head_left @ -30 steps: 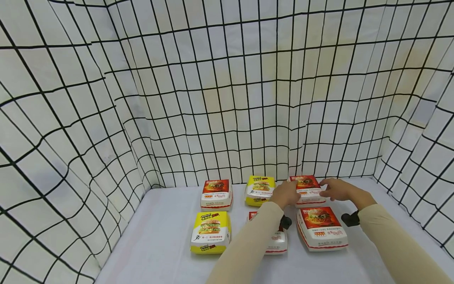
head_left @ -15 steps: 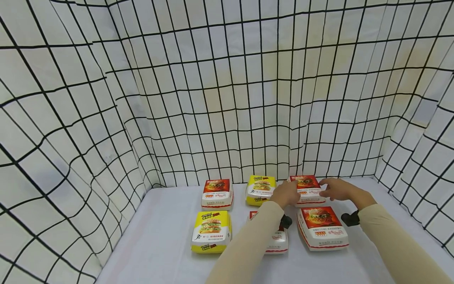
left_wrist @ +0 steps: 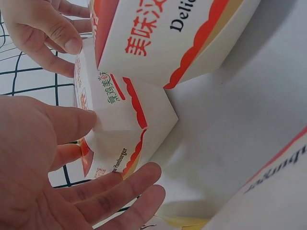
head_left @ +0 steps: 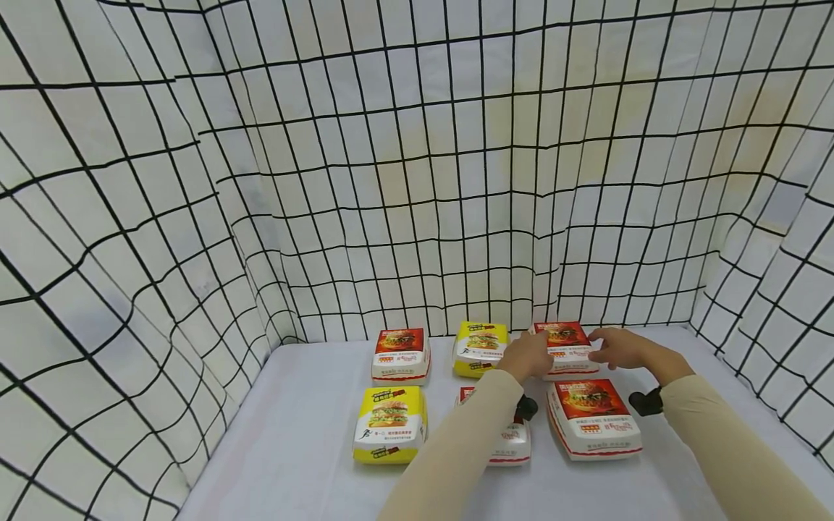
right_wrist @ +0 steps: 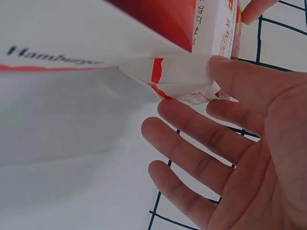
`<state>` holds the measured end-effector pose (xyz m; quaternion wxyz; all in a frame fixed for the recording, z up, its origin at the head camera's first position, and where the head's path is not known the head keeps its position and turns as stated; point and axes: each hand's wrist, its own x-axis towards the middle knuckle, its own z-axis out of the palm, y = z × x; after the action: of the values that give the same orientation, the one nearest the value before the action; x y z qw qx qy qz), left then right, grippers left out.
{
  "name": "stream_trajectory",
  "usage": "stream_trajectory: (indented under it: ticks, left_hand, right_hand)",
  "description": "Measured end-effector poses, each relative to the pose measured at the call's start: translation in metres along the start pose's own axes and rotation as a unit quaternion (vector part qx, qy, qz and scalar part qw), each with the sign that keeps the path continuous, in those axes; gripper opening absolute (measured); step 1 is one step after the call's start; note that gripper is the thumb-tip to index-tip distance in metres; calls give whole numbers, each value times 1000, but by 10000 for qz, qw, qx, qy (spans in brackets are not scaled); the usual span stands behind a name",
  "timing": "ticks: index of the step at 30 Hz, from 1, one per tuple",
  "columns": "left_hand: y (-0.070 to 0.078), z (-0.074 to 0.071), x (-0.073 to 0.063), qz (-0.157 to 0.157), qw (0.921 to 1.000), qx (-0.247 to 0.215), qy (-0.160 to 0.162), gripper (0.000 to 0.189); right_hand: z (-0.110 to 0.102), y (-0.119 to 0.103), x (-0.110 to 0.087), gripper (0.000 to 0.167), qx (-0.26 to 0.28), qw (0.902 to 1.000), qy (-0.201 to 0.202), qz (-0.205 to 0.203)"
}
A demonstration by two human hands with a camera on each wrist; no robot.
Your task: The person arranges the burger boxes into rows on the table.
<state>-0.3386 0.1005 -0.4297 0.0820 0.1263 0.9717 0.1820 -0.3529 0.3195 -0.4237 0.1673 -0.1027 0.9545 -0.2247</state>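
Both hands are at the red-and-white hamburger box in the back row's right place, which sits on the white table. My left hand is at its left side, with the thumb along the front edge and the other fingers spread along the side. At its right side is my right hand; in the right wrist view the thumb lies by the box's front edge and the other fingers are stretched out and spread. In front stands another red-and-white hamburger box, between the forearms.
A yellow box and a red-and-white box stand further left in the back row. A second yellow box is at the front left. My left sleeve partly covers the front middle box. Black netting surrounds the table.
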Motion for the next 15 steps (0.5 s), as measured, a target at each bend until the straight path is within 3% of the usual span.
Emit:
stream_trajectory:
  ticks: [9,15]
  left_hand:
    - [2,-6,-6,59,10000,-2,45,53]
    - [1,-22,-11,417,9988,246,85,51]
  right_hand:
    - [0,3,-3,61,116,9999,-34,1]
    - [-3,1,-9,63,86,10000,-5,20]
